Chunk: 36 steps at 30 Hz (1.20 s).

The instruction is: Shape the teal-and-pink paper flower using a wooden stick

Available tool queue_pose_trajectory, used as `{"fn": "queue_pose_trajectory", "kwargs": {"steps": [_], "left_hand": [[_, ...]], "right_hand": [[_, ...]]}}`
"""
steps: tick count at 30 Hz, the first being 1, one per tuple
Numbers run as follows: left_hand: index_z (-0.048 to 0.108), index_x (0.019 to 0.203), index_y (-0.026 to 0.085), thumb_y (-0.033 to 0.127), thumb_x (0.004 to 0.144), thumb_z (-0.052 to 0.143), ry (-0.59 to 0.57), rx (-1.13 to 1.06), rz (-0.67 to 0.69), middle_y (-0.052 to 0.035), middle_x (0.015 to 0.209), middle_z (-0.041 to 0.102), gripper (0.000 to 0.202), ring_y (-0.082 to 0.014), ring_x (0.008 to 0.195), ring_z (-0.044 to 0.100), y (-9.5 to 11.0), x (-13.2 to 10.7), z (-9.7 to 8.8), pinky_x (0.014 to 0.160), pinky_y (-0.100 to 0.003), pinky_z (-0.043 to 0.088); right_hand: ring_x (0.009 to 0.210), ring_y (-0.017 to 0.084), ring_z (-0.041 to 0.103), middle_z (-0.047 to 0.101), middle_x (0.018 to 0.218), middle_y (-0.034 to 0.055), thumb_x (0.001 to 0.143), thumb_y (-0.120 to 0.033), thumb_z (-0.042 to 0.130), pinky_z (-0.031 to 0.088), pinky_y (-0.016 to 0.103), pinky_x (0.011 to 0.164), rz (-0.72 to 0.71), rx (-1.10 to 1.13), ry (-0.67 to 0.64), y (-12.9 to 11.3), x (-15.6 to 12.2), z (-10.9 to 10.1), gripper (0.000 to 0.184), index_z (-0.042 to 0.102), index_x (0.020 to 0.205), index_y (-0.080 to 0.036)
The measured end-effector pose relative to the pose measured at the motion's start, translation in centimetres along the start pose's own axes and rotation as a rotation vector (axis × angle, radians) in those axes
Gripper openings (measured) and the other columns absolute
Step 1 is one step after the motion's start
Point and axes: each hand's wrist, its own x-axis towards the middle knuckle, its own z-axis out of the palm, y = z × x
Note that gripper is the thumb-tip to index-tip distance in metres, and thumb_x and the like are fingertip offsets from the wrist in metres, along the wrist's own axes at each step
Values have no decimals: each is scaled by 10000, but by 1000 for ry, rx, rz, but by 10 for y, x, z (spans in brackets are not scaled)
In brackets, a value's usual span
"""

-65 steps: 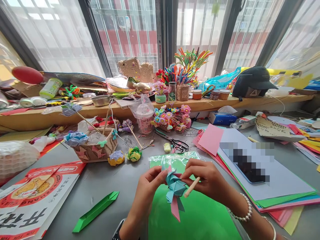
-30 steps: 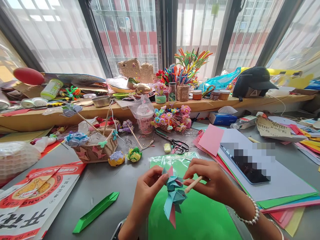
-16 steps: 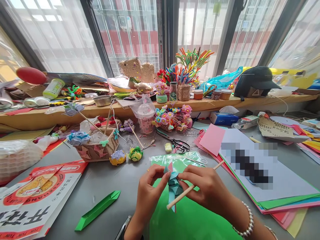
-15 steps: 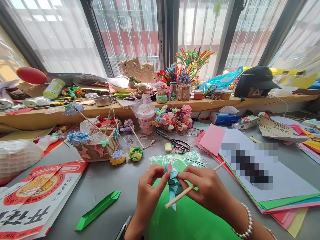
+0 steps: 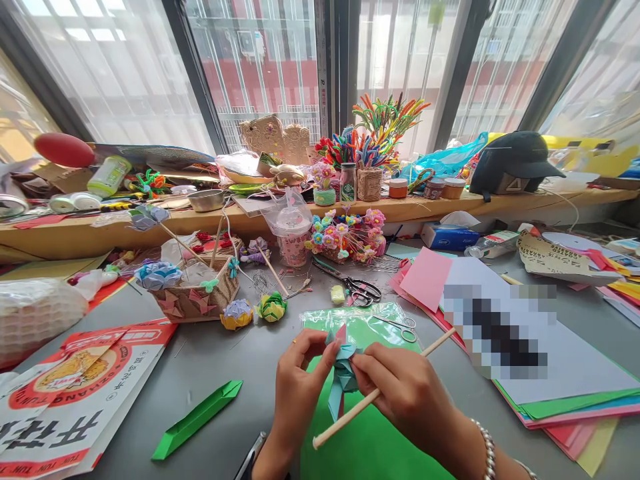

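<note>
Between my hands is a light-blue and pink origami piece (image 5: 346, 375), with a pink point sticking up and a blue strip hanging below. My left hand (image 5: 300, 383) pinches its upper left part between thumb and fingers. My right hand (image 5: 405, 383) is closed on a wooden stick (image 5: 345, 421), which slants across in front of the paper. The fingertips of that same hand press the origami's right side. Beneath both hands lies a green sheet (image 5: 370, 453) in a clear sleeve. To the left, a folded green paper strip (image 5: 197, 420) rests on the table.
Beyond the sheet lie small scissors (image 5: 403, 328) and larger black-handled scissors (image 5: 364, 292). Two paper flowers, one yellow-green (image 5: 273, 307), sit near a cardboard box (image 5: 200, 300). Stacked coloured paper (image 5: 550, 333) is on the right, a printed paper bag (image 5: 75, 393) on the left.
The stick's near end has swung left and lower. The origami has turned slightly, showing more of the pink point and the strip's pink side. Both hands keep their grip.
</note>
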Motion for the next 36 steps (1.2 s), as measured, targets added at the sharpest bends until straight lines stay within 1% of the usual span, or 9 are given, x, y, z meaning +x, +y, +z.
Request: {"fn": "queue_pose_trajectory", "kwargs": {"steps": [9, 18, 21, 25, 29, 30, 32, 34, 36], "left_hand": [[593, 669, 170, 234, 696, 643, -10, -17, -8, 44, 624, 560, 86, -106, 601, 563, 5, 1, 1, 572, -168, 464], [589, 674, 163, 232, 687, 651, -14, -27, -25, 32, 642, 547, 93, -120, 616, 562, 5, 1, 2, 584, -188, 469], [589, 669, 167, 225, 693, 644, -21, -31, -9, 33, 640, 543, 84, -115, 609, 556, 6, 2, 0, 575, -183, 463], [593, 671, 169, 215, 705, 630, -31, -7, 42, 30, 643, 538, 68, -111, 604, 539, 8, 3, -4, 564, -180, 455], [604, 669, 170, 189, 715, 616, -82, 29, 146, 23, 634, 531, 51, -111, 595, 525, 5, 4, -5, 552, -183, 454], [606, 669, 169, 186, 715, 616, -93, 38, 163, 20, 632, 535, 50, -113, 595, 526, 4, 4, -5, 552, -185, 456], [611, 676, 169, 187, 709, 620, -91, 46, 172, 15, 637, 549, 39, -117, 595, 533, 4, 4, -5, 554, -191, 462], [611, 679, 169, 199, 704, 624, -77, 37, 142, 13, 642, 556, 42, -121, 592, 541, 5, 3, -4, 555, -197, 469], [607, 677, 169, 220, 703, 626, -71, 20, 82, 15, 641, 551, 61, -124, 593, 545, 6, 3, -3, 559, -201, 470]], "right_hand": [[465, 116, 397, 474, 523, -9, 897, -154, 392, 231, 254, 449, -48, 5, -57, 3, 0, -1, 305, 552, 638, -163], [441, 108, 391, 470, 511, -12, 898, -143, 364, 227, 256, 437, -75, 18, -111, 5, 2, -6, 350, 525, 588, -173], [473, 108, 462, 530, 552, -1, 896, -182, 405, 280, 241, 449, -56, 69, -98, 7, 2, -9, 276, 579, 682, -163], [558, 113, 546, 603, 671, 23, 866, -197, 495, 377, 217, 504, 18, 125, -27, 14, 3, -13, 122, 607, 836, -156], [620, 120, 575, 621, 785, 49, 869, -176, 491, 427, 210, 537, 13, 115, -50, 16, 5, -13, 175, 584, 1016, -158], [607, 118, 572, 621, 778, 47, 877, -181, 478, 425, 207, 524, 3, 108, -53, 15, 6, -13, 172, 594, 1001, -161], [562, 111, 557, 616, 729, 42, 893, -188, 441, 406, 204, 490, -19, 85, -35, 13, 7, -11, 185, 624, 893, -159], [537, 112, 548, 608, 681, 43, 903, -185, 412, 389, 210, 472, -33, 54, -6, 10, 7, -10, 249, 627, 781, -152], [530, 116, 548, 601, 652, 45, 903, -165, 402, 378, 217, 464, -41, 34, 0, 8, 7, -10, 272, 619, 742, -141]]}}
